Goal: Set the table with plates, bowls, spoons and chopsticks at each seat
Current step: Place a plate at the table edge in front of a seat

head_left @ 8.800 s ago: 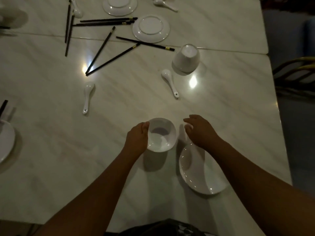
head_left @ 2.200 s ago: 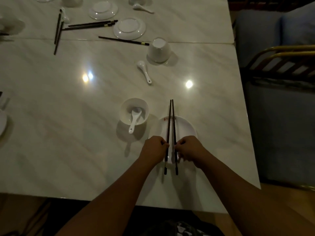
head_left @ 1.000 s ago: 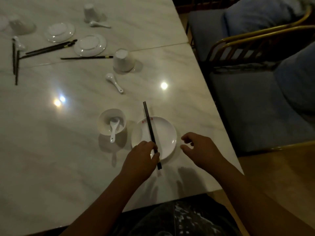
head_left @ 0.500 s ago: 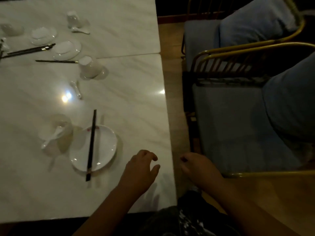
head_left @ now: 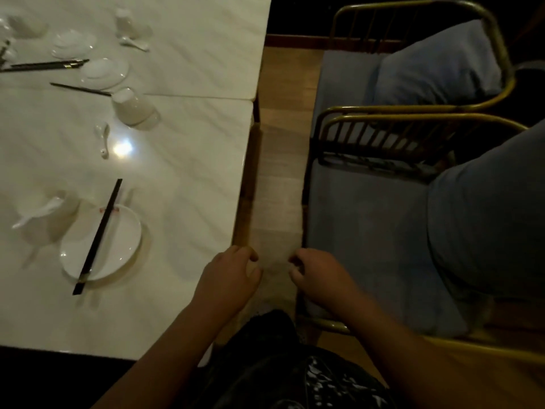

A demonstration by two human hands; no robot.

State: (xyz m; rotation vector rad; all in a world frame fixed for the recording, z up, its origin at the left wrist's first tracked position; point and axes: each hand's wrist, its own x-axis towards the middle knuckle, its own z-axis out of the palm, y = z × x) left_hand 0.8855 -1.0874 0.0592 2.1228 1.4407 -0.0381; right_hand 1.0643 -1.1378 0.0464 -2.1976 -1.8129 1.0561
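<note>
As chopsticks (head_left: 98, 234) rest across the plate (head_left: 118, 249), the left hand (head_left: 230, 276) and right hand (head_left: 315, 276) hang empty, loosely curled. Fetching the loose spoon (head_left: 103, 140) for another seat likely follows.

Marble table (head_left: 182, 172), plate (head_left: 118, 249) near its front edge; bowl (head_left: 59, 215) at plate's ten o'clock, spoon (head_left: 103, 140) and upturned cup (head_left: 132, 109) at twelve

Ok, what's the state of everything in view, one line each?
Near plate: upright on the table, chopsticks across it.
Chopsticks: paired, lying across the near plate, near ends overhanging its rim.
Near bowl: upright, beside the plate, spoon inside.
Loose spoon: flat on the table, touching nothing.
Inverted cup: mouth down on the table.
Left hand: empty, fingers loosely curled, at the table edge.
Right hand: empty, fingers loosely curled, off the table.
</note>
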